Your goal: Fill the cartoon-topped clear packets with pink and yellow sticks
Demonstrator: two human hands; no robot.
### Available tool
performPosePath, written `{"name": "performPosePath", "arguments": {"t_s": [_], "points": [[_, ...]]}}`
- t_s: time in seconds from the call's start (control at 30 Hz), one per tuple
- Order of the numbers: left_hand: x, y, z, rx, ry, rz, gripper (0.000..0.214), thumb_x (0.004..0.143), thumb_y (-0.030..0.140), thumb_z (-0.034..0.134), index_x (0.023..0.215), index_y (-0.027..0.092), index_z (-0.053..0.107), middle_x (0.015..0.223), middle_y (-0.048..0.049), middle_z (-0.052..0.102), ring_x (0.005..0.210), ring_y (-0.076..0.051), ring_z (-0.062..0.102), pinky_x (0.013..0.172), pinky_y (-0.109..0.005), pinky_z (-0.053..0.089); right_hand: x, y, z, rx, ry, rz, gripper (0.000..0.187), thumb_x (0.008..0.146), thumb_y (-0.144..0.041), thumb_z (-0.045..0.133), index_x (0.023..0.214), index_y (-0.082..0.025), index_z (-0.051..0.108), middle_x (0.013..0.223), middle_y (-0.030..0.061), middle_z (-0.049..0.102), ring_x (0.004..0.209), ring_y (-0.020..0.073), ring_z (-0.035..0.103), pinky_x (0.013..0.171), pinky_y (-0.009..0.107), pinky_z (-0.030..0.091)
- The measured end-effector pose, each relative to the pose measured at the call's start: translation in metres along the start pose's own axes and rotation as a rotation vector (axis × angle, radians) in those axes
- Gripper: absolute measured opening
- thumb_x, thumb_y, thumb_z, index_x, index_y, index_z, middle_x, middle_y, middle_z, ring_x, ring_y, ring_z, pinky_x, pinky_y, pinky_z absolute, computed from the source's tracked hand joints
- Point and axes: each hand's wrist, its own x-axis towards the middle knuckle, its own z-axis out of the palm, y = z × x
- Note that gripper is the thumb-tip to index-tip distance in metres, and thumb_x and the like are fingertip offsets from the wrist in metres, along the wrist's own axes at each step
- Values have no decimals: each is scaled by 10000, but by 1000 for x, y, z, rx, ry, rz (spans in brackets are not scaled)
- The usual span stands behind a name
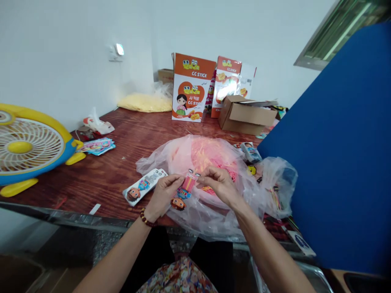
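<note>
Between my hands is a small printed packet (188, 185) with a cartoon face at its lower end and pink and yellow sticks showing through its clear part. My left hand (166, 191) pinches its left side. The fingers of my right hand (218, 183) are pinched together at its upper right edge. Just beyond lies a large clear plastic bag (177, 150), opened out, with many thin pink and yellow sticks (210, 154) in it. Left of my left hand is a stack of similar printed packets (143, 187), lying flat on the table.
On the brown wooden table (104, 175) stand a yellow-and-blue fan (58, 158), orange-white cartons (192, 87) and an open cardboard box (250, 118). A blue panel (336, 162) borders the right side. A small plastic bag (279, 183) lies beside it, and a yellow bag (145, 102) at the back.
</note>
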Motion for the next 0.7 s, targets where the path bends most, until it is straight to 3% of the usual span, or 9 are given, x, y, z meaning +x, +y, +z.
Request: {"name": "performPosePath", "arguments": {"t_s": [0.13, 0.2, 0.37, 0.5, 0.7], "points": [[0, 5, -8, -79, -201, -210, 300, 686, 364, 804, 896, 157, 750, 822, -41, 713, 665, -127, 605, 631, -226, 480, 6, 6, 7, 138, 56, 76, 167, 677, -298, 729, 635, -194, 606, 585, -25, 606, 561, 154, 632, 569, 276, 500], [0, 4, -11, -64, -277, -249, 283, 670, 336, 821, 880, 159, 753, 826, -49, 714, 668, -125, 609, 640, -227, 480, 6, 7, 10, 175, 55, 105, 194, 661, -318, 749, 639, -188, 606, 590, -25, 609, 556, 152, 640, 568, 274, 506], [0, 0, -8, -29, -206, -172, 232, 658, 333, 824, 791, 167, 732, 750, -23, 693, 630, -117, 584, 607, -223, 453, 1, 9, 11, 256, -2, 165, 251, 673, -367, 776, 768, -188, 629, 692, -18, 656, 624, 143, 662, 624, 270, 522], [0, -1, -2, 28, -196, -127, 260, 675, 358, 802, 798, 144, 719, 735, -25, 683, 639, -127, 574, 605, -230, 444, -3, 19, 20, 279, -66, 196, 254, 672, -358, 779, 808, -187, 649, 683, -28, 639, 558, 106, 582, 538, 230, 450], [-2, -6, 1, 1, -169, -135, 263, 707, 318, 774, 893, 144, 710, 790, -18, 687, 685, -126, 572, 632, -221, 432, -5, 36, 41, 348, 100, 164, 187, 653, -302, 759, 633, -173, 625, 613, -31, 586, 564, 96, 502, 539, 222, 400]]}}
